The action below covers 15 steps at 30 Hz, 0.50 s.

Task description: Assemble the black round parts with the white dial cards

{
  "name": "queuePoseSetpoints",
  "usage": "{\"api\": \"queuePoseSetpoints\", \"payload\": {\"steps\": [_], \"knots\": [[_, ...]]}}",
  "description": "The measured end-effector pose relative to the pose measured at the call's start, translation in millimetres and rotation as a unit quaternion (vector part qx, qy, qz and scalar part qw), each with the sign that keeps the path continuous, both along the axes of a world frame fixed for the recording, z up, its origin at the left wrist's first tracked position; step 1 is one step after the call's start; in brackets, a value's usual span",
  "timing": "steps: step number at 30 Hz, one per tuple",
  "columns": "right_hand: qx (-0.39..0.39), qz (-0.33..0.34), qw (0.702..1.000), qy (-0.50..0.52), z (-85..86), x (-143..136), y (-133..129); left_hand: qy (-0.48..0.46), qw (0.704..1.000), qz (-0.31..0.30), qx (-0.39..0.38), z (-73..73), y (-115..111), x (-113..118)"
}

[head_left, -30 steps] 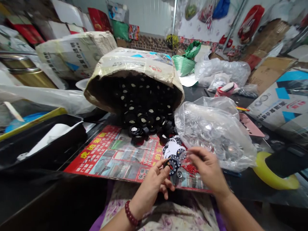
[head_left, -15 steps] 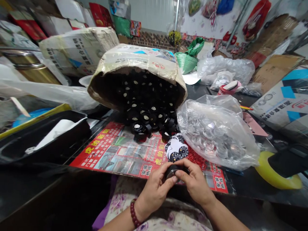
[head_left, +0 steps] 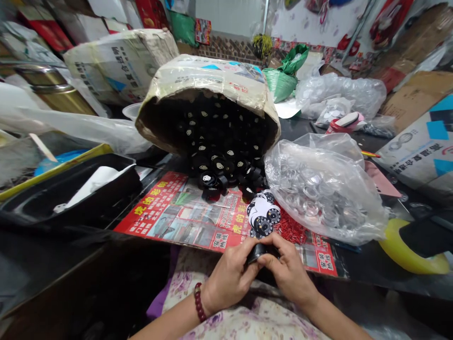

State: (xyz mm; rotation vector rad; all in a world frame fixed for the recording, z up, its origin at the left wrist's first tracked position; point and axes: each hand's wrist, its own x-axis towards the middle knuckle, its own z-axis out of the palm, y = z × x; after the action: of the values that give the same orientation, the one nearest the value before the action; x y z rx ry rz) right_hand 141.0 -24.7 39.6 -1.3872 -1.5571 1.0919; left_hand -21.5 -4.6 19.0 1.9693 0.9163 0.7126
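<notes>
Close to the table's front edge, my left hand and my right hand grip one small black round part between them. Both thumbs press on its near side, and the fingers hide much of it. Just beyond my fingertips lies a pile of printed paper dials, some black-faced and some white side up. Small red pieces are heaped to their right. Several similar black round parts spill from an open-mouthed carton straight ahead, a few showing pale marks.
A clear plastic bag of shiny rings bulges at the right, near a yellow tape roll. A black tray with white paper stands left. A red printed sheet covers the table's front. A gold flask stands further back.
My view has shifted slightly, so the surroundings sit a little further right and higher. Both hands keep hold of the black part, which looks tilted differently, with the thumbs moved slightly.
</notes>
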Motion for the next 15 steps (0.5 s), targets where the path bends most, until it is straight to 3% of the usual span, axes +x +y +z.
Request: {"api": "queuePoseSetpoints", "payload": {"steps": [9, 15], "knots": [[-0.003, 0.114, 0.993, -0.010, 4.4, 10.0, 7.0, 0.048, 0.997, 0.022, -0.057, 11.4, 1.8, -10.9], [0.042, 0.082, 0.994, -0.054, -4.8, 2.8, -10.8, 0.081, 0.996, -0.023, -0.005, 3.0, -9.3, -9.7]]}}
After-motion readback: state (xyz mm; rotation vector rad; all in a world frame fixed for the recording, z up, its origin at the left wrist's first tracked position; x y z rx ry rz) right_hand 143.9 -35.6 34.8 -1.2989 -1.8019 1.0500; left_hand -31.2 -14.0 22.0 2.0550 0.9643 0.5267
